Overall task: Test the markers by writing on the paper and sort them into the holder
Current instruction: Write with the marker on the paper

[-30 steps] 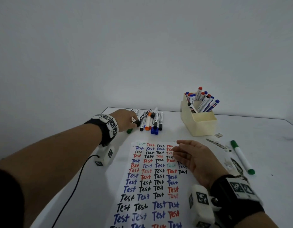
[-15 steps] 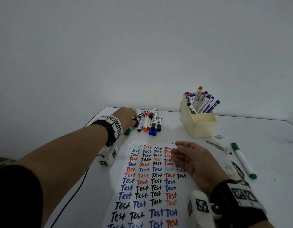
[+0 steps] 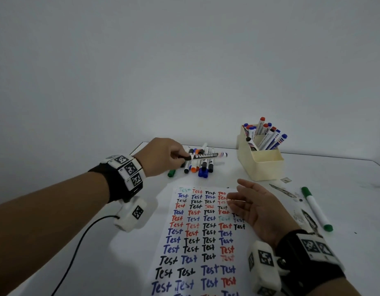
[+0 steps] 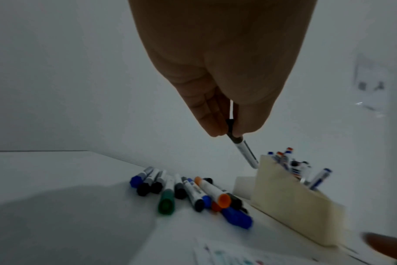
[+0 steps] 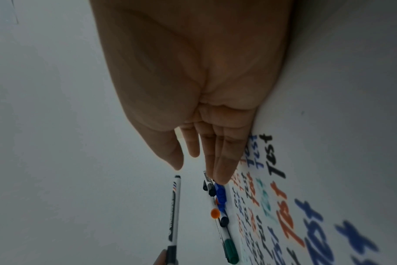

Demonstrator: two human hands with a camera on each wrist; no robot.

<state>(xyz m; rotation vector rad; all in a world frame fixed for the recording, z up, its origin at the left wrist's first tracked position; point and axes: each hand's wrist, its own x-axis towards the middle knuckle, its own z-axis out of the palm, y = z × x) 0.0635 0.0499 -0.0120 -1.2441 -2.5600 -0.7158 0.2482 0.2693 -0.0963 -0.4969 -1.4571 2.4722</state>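
My left hand (image 3: 176, 155) (image 4: 227, 132) pinches a black-capped white marker (image 3: 206, 155) (image 4: 244, 152) (image 5: 175, 211) by its cap end and holds it level above the pile of loose markers (image 3: 198, 165) (image 4: 193, 193) at the table's far side. The paper (image 3: 201, 240) (image 5: 295, 206), covered in rows of "Test" in blue, red and black, lies in front of me. My right hand (image 3: 238, 195) (image 5: 204, 161) hovers open over the paper's upper right part, fingers straight, holding nothing. The cream holder (image 3: 261, 165) (image 4: 290, 202) stands at the back right with several markers upright in its rear compartment.
A green marker (image 3: 316, 208) lies on the table right of the paper, beside dark ink smudges (image 3: 283, 191). A black cable (image 3: 78, 248) runs from my left wrist camera toward the table's near left edge. The wall rises straight behind the table.
My left hand has lifted one black-capped marker out of the pile and turned it level, pointing right. My right hand has risen slightly over the paper.
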